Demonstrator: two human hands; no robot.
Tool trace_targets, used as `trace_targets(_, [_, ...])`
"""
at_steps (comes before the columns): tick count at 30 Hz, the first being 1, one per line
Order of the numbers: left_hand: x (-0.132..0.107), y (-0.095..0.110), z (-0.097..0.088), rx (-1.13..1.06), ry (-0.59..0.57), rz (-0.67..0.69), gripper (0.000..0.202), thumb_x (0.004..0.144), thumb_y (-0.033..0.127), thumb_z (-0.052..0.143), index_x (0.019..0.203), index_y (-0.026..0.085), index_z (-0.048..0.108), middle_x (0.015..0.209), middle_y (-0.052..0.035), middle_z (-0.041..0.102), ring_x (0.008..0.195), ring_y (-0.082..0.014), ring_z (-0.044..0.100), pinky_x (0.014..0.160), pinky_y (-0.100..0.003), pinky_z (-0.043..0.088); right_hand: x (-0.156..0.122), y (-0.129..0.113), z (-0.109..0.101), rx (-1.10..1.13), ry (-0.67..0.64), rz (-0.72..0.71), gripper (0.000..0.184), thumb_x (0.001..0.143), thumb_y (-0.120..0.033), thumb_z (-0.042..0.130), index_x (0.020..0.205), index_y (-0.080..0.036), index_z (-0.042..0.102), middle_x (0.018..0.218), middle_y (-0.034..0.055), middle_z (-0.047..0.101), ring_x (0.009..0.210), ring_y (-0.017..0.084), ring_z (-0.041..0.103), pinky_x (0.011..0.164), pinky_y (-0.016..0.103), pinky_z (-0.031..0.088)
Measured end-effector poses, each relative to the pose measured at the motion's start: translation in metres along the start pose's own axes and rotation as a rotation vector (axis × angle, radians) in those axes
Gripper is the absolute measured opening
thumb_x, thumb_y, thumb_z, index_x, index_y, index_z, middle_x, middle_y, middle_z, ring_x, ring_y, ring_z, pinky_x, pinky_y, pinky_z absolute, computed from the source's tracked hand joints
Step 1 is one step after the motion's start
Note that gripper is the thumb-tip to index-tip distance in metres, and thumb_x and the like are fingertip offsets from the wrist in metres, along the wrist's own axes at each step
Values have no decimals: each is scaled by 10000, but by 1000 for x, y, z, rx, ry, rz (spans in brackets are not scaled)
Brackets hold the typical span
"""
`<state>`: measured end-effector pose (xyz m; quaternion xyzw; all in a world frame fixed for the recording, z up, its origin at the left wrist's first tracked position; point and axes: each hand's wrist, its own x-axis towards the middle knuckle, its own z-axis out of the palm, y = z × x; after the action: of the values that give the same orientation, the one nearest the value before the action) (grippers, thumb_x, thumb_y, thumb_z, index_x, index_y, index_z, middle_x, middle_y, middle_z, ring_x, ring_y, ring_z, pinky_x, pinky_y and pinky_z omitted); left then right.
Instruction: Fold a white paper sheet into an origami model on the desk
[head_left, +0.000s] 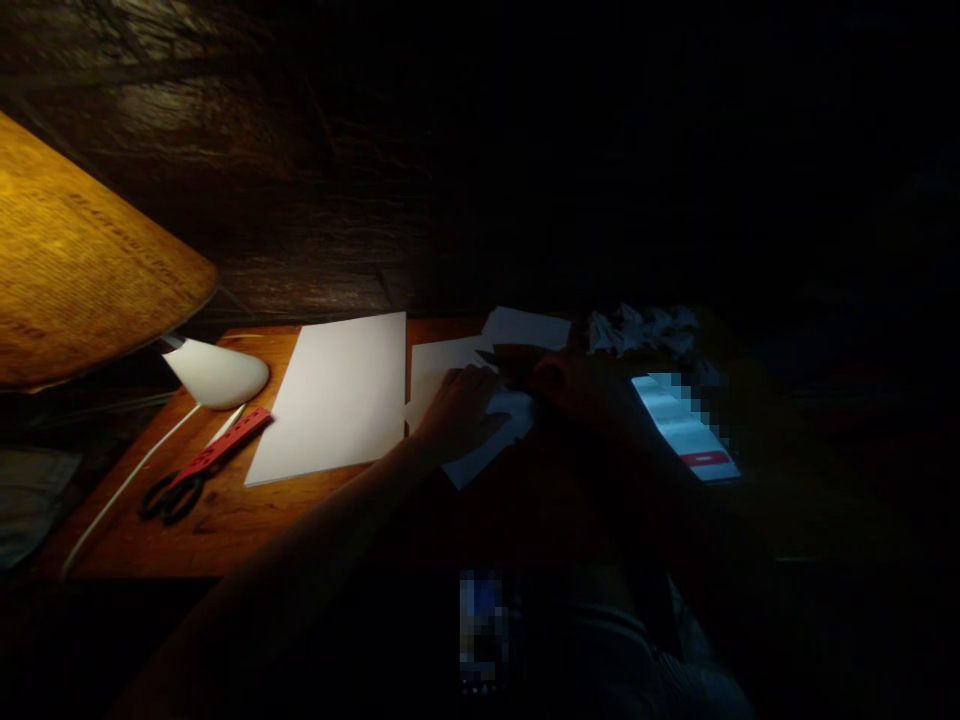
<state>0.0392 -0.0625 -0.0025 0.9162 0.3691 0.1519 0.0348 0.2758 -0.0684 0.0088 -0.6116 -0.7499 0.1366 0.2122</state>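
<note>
My left hand (pixel 461 405) lies on a sheet of white paper (pixel 439 362) at the middle of the table, its thumb spread away from the fingers. Just to its right, my right hand (pixel 559 378) is closed around a dark tool with a pointed blade (pixel 491 357). The blade points left, over the paper and close to my left fingers. Deep shadow hides the tool's handle and most of my right fingers. A corner of paper (pixel 469 470) sticks out below my left hand, and another white piece (pixel 529 327) lies behind the blade.
A stack of white paper (pixel 337 400) lies left of my hands. Farther left are scissors with a red cover (pixel 225 445) and a lamp with white base (pixel 221 375) and cord. At right are a lit phone (pixel 682 425) and crumpled or folded white pieces (pixel 637 328). A wall stands behind.
</note>
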Motion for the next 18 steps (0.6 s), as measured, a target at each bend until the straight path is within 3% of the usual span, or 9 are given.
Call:
trace_targets(4, [0, -4, -5, 19, 138, -51, 329, 970, 373, 651, 1248, 201, 627, 1196, -116, 727, 1154, -326, 637, 1013, -504, 491, -3, -8, -9, 31, 76, -6, 197, 969, -331, 670, 1043, -181, 774, 1055, 100, 767, 913, 230, 698, 773, 329, 471])
trace_targets(7, [-1, -7, -6, 4, 290, -99, 304, 990, 385, 624, 1244, 217, 627, 1175, -99, 732, 1133, -311, 650, 1007, -489, 493, -5, -18, -14, 244, 78, -54, 281, 1024, -368, 567, 1021, -181, 777, 1065, 93, 773, 952, 223, 706, 823, 330, 505])
trace_targets(11, [-2, -7, -5, -5, 393, -142, 318, 991, 413, 615, 1245, 221, 610, 1186, -103, 725, 1129, -314, 647, 1029, -507, 492, -6, -26, -10, 474, -1, -90, 221, 899, -302, 667, 1071, -204, 766, 950, 45, 778, 827, 199, 685, 724, 300, 503])
trace_targets(15, [-2, -8, -3, -34, 465, -198, 549, 975, 484, 614, 1425, 210, 461, 1364, -167, 636, 1271, -358, 592, 1093, -570, 479, -1, -19, -5, 588, 90, 18, 183, 902, -380, 637, 881, -206, 691, 811, 38, 720, 753, 197, 656, 667, 303, 488])
trace_targets(18, [-3, -14, 0, -43, 505, -253, 674, 971, 536, 598, 1502, 205, 348, 1461, -218, 542, 1350, -401, 535, 1109, -624, 472, 9, -3, -6, 610, 226, 153, 168, 926, -370, 574, 849, -228, 620, 820, 35, 699, 757, 192, 651, 671, 304, 496])
